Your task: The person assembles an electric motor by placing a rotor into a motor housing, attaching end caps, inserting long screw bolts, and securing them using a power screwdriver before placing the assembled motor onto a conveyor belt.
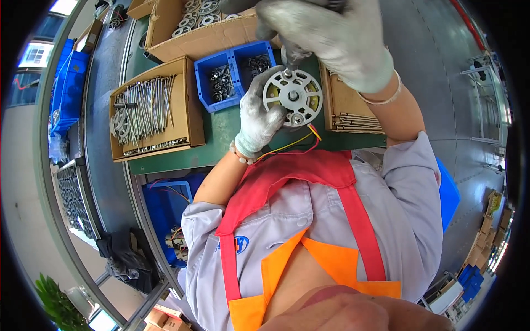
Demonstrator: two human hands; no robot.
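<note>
1. Our left hand (pixel 258 118), in a grey work glove, is closed around the rim of a round motor stator assembly (pixel 292 97) — a grey disc with spoke-like openings and a yellow winding showing at its edge.
2. Our right hand (pixel 326 33), also gloved, is clenched on a driver tool (pixel 291 58) whose tip meets the top edge of the stator.
3. Red and yellow lead wires (pixel 301 144) trail from under the stator toward our red apron.
4. Left of the stator sits a blue divided bin (pixel 232 74) of small dark parts; further left, a cardboard box of long bolts (pixel 146 110).
5. Beyond the stator is a carton of round metal plates (pixel 196 25); to its right, a flat cardboard tray (pixel 348 107).
6. What we judge could go wrong: the tip may slip off the fastener if the stator tilts in the left hand (it is held above the green bench (pixel 221 138), not resting) — and the loose leads could snag.
</note>
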